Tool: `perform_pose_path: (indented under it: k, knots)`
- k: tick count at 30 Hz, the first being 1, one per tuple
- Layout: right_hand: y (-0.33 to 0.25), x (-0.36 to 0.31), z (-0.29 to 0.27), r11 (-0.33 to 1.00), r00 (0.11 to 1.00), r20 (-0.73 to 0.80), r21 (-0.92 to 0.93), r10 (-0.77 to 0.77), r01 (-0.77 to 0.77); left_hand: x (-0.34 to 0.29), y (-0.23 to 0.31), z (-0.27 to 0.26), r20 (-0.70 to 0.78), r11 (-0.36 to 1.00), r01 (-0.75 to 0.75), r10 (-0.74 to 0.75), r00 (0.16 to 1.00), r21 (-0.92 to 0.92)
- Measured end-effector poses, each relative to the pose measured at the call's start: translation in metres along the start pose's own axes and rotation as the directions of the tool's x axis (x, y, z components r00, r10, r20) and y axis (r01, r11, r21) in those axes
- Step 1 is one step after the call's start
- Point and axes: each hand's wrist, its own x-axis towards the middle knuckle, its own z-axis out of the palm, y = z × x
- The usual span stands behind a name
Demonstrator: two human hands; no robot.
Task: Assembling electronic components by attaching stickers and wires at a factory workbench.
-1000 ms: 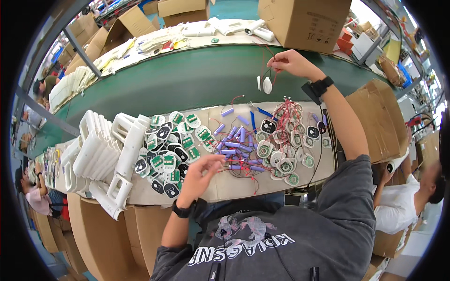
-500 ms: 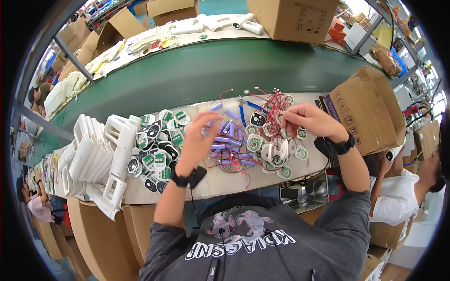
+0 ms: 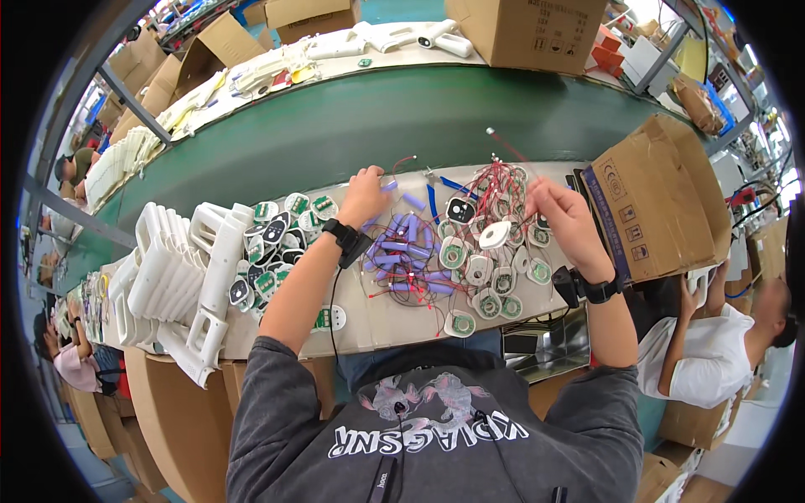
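My left hand (image 3: 366, 198) is at the far side of the bench, its fingers closed round one end of a purple cylindrical battery (image 3: 389, 186). My right hand (image 3: 560, 214) pinches thin red wires (image 3: 513, 147); their free end with a small white plug sticks up toward the green belt. A white oval disc (image 3: 495, 235) seems to hang from these wires, left of the fingers. Below it lie several round white circuit boards (image 3: 454, 252) tangled with red wires. Between my hands is a heap of purple batteries (image 3: 408, 249) with leads.
White plastic gun-shaped housings (image 3: 159, 268) stand stacked at the left, beside green-and-white boards (image 3: 265, 285). Blue-handled pliers (image 3: 433, 203) lie behind the batteries. An open cardboard box (image 3: 654, 201) stands at the right. Beyond runs a green conveyor belt (image 3: 377, 113). A person in white (image 3: 713, 352) sits at the right.
My left hand has moved away from me to the lone battery. My right hand has come slightly nearer, lifting red wires and a white disc from the pile.
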Motion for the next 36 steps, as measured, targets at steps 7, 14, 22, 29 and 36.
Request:
perform_pose_path:
  k: [7,14,22,29,36]
  knots:
    - [-0.007,-0.001,0.010,0.815,0.988,-0.019,0.567,0.152,-0.115,-0.018,-0.021,-0.044,-0.087,0.997,-0.005,-0.001,0.996,-0.071]
    - [-0.009,-0.001,0.024,0.665,0.963,0.248,0.704,0.101,-0.251,-0.059,-0.056,-0.078,0.050,0.936,0.203,-0.226,0.973,0.289]
    - [-0.023,0.003,0.053,0.765,0.963,0.265,0.613,0.038,-0.199,-0.095,-0.026,-0.106,-0.100,0.827,0.159,-0.250,0.963,-0.540]
    - [-0.027,0.014,0.075,0.922,0.935,0.349,0.336,0.070,-0.194,-0.173,0.068,-0.118,0.151,0.144,0.174,-0.157,0.976,-0.974]
    - [-0.021,0.021,0.111,0.872,0.937,0.346,0.440,0.056,-0.214,-0.180,0.070,-0.099,0.263,-0.036,0.261,-0.195,0.945,-0.965]
